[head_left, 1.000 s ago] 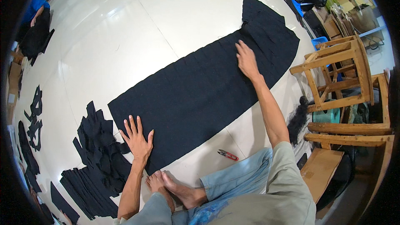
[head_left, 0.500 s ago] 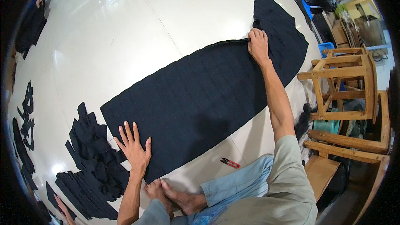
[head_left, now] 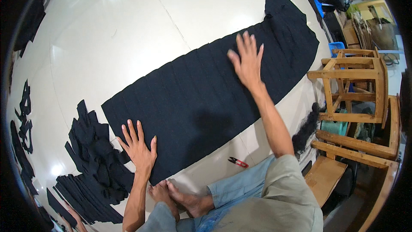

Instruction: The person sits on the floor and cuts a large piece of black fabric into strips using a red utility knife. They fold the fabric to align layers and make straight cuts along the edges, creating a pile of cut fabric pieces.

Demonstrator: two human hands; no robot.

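A long black fabric panel (head_left: 189,99) with faint crosswise seams lies spread over the shiny white floor. Its far right end widens into a creased flap. My left hand (head_left: 140,149) rests flat on the near left end, fingers spread. Over the upper right part of the cloth is my right hand (head_left: 247,62), fingers apart and holding nothing; whether its palm touches the cloth I cannot tell. Red-handled thread snips (head_left: 238,162) lie on the floor between the panel and my leg.
Left of the panel are a heap of black fabric scraps (head_left: 92,146) and stacked black strips (head_left: 81,199). Another person's hand (head_left: 76,217) shows at the lower left. Wooden stools (head_left: 352,75) and a blue container (head_left: 337,48) stand at the right, beside black fluff (head_left: 305,133).
My right hand has let go of the panel's far edge and moved left and toward me, opening out. The fabric there now lies flatter. My left hand stays in place.
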